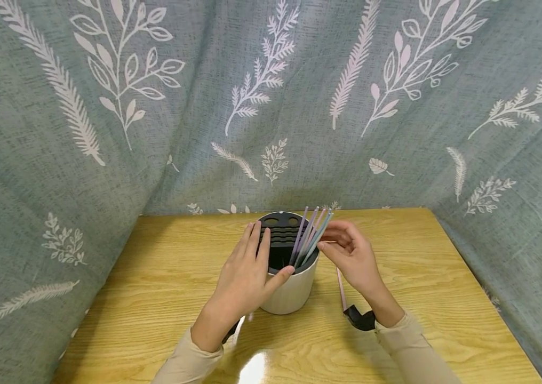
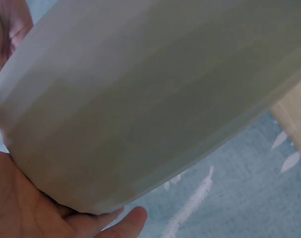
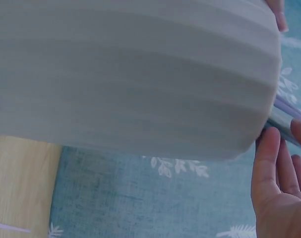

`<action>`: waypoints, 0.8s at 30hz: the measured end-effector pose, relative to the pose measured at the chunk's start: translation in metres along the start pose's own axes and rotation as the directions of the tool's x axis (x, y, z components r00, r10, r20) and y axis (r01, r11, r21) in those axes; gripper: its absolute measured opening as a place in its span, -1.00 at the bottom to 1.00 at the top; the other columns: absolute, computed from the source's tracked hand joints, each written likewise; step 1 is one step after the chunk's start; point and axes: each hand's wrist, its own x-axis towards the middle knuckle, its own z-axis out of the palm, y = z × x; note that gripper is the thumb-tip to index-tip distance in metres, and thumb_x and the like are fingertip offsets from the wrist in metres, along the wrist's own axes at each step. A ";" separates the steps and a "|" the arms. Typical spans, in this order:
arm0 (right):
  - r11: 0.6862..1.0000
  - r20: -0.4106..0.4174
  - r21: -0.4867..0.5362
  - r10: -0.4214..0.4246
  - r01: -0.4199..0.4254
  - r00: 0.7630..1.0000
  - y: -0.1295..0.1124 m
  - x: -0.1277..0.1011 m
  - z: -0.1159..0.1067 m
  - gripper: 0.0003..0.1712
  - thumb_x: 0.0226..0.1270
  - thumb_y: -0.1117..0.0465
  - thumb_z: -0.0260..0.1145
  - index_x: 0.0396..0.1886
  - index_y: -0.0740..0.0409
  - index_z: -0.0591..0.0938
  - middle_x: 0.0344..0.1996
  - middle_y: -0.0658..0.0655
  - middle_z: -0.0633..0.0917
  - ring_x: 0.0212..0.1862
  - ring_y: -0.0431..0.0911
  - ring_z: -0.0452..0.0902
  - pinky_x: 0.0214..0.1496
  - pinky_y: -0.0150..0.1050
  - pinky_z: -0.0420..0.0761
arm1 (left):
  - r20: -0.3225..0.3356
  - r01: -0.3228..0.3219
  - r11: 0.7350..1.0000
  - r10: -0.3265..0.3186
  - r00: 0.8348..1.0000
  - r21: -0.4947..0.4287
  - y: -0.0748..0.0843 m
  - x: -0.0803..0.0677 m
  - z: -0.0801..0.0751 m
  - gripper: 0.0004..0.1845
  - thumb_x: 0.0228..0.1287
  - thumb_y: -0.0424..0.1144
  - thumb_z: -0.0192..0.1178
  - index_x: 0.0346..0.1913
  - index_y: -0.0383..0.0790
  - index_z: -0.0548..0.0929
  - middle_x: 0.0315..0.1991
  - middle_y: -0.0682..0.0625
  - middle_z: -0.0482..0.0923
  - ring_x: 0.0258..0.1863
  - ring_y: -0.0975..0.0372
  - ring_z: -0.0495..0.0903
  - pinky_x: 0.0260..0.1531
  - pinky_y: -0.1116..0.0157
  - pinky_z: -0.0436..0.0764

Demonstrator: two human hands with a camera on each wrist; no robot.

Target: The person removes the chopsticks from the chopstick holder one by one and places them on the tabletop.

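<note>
Straws [image 1: 310, 234] stood bunched in the white holder [image 1: 290, 290] mid-surface [image 1: 165, 277], leaning up and right. I couldn't spot any writing. My left hand [image 1: 247, 272] lay flat-fingered against the holder; my right hand [image 1: 350, 250] pinched the straw tops.

holder [image 1: 290, 290]: 1 | straws in holder [image 1: 310, 237]: about 5 | loose straw [image 1: 340, 288]: 1

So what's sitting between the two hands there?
In the head view, a white cup with a dark slotted insert, holding pastel straws. The left hand rests on its side; the right hand touches the straws.
</note>
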 end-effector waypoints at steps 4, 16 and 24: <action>0.999 -0.020 -0.035 0.019 -0.019 1.000 0.002 0.001 0.002 -0.57 0.31 0.61 0.27 0.16 0.46 0.49 -0.07 0.31 0.66 0.00 -0.08 0.64 0.00 -0.26 0.65 | 0.009 0.008 1.000 -0.007 1.000 -0.009 0.000 0.000 0.000 -0.01 0.45 0.43 -0.28 0.55 -0.39 0.12 0.56 -0.32 -0.09 0.56 -0.03 -0.16 0.42 0.00 0.16; 0.996 -0.086 -0.090 0.019 -0.027 0.996 -0.003 0.007 0.003 -0.56 0.29 0.60 0.29 0.15 0.46 0.47 -0.15 0.13 0.71 -0.11 -0.14 0.67 -0.07 -0.31 0.66 | 0.015 0.011 1.000 -0.011 1.000 -0.008 -0.001 0.000 0.000 0.00 0.45 0.44 -0.29 0.55 -0.39 0.12 0.57 -0.32 -0.10 0.56 -0.01 -0.20 0.42 0.02 0.16; 0.959 -0.197 0.023 -0.272 0.282 0.942 -0.045 0.030 -0.010 -0.54 0.23 0.65 0.31 0.12 0.59 0.43 -0.17 0.25 0.71 -0.15 -0.04 0.70 -0.10 -0.26 0.68 | -0.003 -0.004 1.000 0.004 1.000 0.005 -0.001 0.000 0.000 -0.01 0.45 0.43 -0.29 0.54 -0.40 0.14 0.56 -0.34 -0.07 0.55 -0.08 -0.09 0.41 0.02 0.18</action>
